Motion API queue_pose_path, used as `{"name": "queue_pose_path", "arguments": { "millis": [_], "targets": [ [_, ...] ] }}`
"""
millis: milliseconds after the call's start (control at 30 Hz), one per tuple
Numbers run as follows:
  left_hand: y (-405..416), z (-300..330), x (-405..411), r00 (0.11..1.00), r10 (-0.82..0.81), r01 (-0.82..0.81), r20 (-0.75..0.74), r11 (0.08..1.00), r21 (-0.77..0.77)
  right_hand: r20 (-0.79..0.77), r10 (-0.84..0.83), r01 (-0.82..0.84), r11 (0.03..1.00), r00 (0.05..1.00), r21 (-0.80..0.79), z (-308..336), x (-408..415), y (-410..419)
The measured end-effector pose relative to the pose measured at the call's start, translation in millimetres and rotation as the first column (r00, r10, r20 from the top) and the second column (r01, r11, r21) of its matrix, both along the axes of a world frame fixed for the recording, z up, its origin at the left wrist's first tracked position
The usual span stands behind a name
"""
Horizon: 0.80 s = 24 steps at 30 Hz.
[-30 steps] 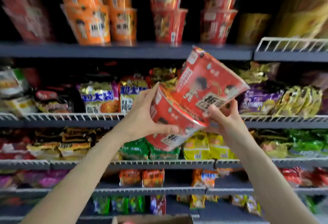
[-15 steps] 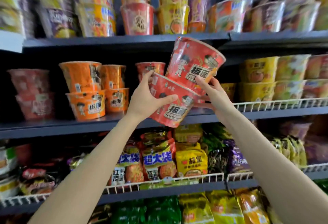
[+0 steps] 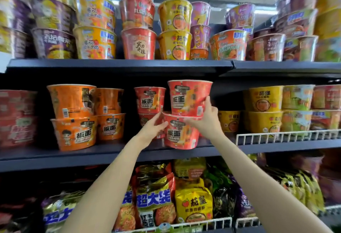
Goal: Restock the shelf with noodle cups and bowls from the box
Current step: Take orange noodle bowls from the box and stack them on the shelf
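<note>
Two red noodle bowls stand stacked upright on the dark middle shelf [image 3: 103, 156]: the lower red bowl [image 3: 180, 134] rests on the shelf board and the upper red bowl [image 3: 188, 97] sits on its lid. My left hand [image 3: 152, 128] grips the lower bowl's left side. My right hand [image 3: 206, 120] holds the seam between the two, thumb up against the upper bowl's right wall. Behind them, to the left, stands another stack of red bowls [image 3: 149, 100]. The box is out of view.
Stacked orange bowls [image 3: 75, 116] stand left of the red ones, yellow bowls [image 3: 263, 109] right behind a white wire rail [image 3: 287, 136]. The top shelf [image 3: 118, 64] is packed with cups. Noodle packets [image 3: 193, 201] fill the shelf below.
The two red bowls, held tilted in the air in front of the shelf, have moved up and in and now stand upright as a stack on the middle shelf. The view has risen.
</note>
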<state>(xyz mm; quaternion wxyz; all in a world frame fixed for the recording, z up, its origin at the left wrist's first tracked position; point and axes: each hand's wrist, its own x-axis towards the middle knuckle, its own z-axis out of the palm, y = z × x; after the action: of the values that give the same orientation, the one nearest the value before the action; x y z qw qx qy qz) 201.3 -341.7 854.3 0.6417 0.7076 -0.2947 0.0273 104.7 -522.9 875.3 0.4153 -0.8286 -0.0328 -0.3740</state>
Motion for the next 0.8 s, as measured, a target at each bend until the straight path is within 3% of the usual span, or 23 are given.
{"name": "queue_pose_path", "arguments": {
  "millis": [100, 167, 267, 500, 633, 733, 800],
  "targets": [
    [-12.5, -5.4, 10.7, 0.997, 0.052, -0.057, -0.061, 0.995, -0.077, 0.002, -0.025, 0.024, 0.982, 1.0, -0.187, -9.2, 9.7, 11.2],
    [-14.6, -6.9, 14.8, 0.979, 0.204, -0.205, -0.013, 0.977, -0.054, -0.006, -0.027, 0.024, 0.964, 1.0, -0.263, -12.3, 17.4, 17.0],
    [-9.0, -9.3, 17.2, 0.884, 0.455, -0.457, 0.107, 0.889, -0.006, 0.005, -0.027, 0.027, 0.948, 1.0, -0.317, -16.6, 21.9, 22.2],
    [3.6, -26.3, -32.8, 0.8, 0.51, -0.55, 0.317, 0.834, 0.044, 0.154, 0.015, 0.031, 0.957, 0.988, -0.288, -49.9, 10.8, 28.5],
    [32.8, -55.7, -73.9, 0.625, 0.544, -0.639, 0.56, 0.768, -0.032, 0.33, 0.07, 0.0, 0.978, 0.942, -0.208, -85.4, -13.6, 44.8],
    [67.6, -92.2, -109.6, 0.434, 0.524, -0.707, 0.733, 0.702, -0.083, 0.324, 0.155, -0.087, 0.973, 0.933, -0.215, -120.5, -34.0, 63.7],
    [95.9, -127.2, -131.6, 0.363, 0.494, -0.737, 0.79, 0.671, -0.081, 0.293, 0.214, -0.141, 0.958, 0.932, -0.251, -149.9, -46.8, 79.9]
  ]
}}
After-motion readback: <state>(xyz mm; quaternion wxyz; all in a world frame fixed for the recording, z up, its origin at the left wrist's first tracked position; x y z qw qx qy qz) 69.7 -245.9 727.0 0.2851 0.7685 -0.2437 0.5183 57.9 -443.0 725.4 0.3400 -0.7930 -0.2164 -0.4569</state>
